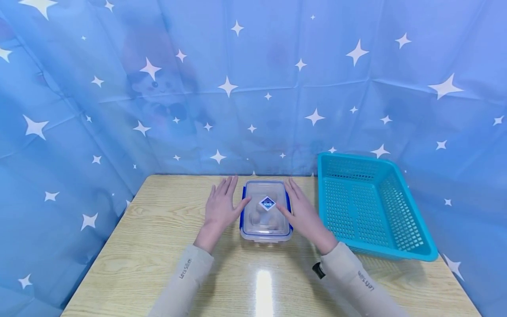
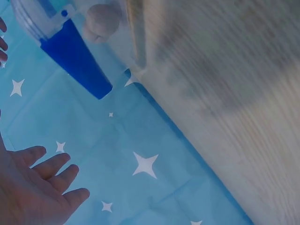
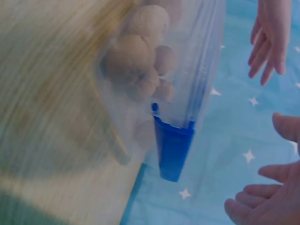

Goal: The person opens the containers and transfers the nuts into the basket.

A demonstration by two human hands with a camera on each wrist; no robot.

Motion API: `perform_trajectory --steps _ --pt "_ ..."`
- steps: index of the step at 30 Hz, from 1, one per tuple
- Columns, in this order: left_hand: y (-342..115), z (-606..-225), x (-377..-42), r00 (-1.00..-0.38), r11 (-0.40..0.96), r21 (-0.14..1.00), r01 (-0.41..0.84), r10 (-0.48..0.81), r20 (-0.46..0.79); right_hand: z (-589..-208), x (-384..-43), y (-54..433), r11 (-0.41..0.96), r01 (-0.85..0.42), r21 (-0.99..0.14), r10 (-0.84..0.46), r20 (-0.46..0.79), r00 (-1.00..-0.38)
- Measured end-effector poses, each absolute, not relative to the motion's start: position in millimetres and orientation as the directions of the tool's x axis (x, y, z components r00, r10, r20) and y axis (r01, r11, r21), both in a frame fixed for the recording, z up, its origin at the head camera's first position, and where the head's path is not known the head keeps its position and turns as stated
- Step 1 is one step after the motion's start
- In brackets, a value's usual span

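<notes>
A clear plastic food container (image 1: 266, 226) with a blue-edged lid and a diamond-shaped label (image 1: 267, 203) lies flat on the table. Through its wall several round, pale brown things (image 3: 129, 58) show in the right wrist view. Blue latches (image 2: 77, 58) run along its sides. My left hand (image 1: 220, 209) is beside the left side, fingers straight and thumb pointing in toward the lid. On the other side my right hand (image 1: 304, 215) mirrors it, its thumb overlapping the lid in the head view. Neither hand grips anything; both wrist views show the fingers apart from the latches.
A turquoise perforated plastic basket (image 1: 416, 254) stands on the right part of the table, close to my right forearm. The wooden table (image 1: 166, 220) ends at a blue curtain (image 1: 261, 61) with white stars, which hangs behind it and along the sides.
</notes>
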State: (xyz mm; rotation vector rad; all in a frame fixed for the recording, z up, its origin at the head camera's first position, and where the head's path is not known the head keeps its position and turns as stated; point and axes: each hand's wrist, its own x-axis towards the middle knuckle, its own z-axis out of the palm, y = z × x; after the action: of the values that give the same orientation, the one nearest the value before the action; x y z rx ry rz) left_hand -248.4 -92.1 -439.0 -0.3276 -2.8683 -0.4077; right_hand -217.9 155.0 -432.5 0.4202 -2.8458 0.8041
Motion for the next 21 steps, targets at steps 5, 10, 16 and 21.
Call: perform_trajectory --steps 5,10,16,21 --pt "-89 -448 -247 -0.949 0.931 0.258 0.258 0.194 0.249 -443 -218 154 0.807 -0.290 -0.514 -0.214 0.203 -0.955" --pt "-87 -457 -246 -0.952 0.925 0.278 0.260 0.198 0.232 -455 -218 154 0.811 -0.261 -0.523 -0.192 0.184 -0.964" --pt "-85 -467 -245 -0.959 0.919 0.310 0.245 0.183 0.216 -468 -219 155 0.808 -0.239 -0.538 -0.168 0.177 -0.970" --pt "-83 -473 -243 -0.971 0.923 0.321 0.212 0.160 0.180 -475 -220 156 0.808 -0.212 -0.549 -0.158 0.144 -0.977"
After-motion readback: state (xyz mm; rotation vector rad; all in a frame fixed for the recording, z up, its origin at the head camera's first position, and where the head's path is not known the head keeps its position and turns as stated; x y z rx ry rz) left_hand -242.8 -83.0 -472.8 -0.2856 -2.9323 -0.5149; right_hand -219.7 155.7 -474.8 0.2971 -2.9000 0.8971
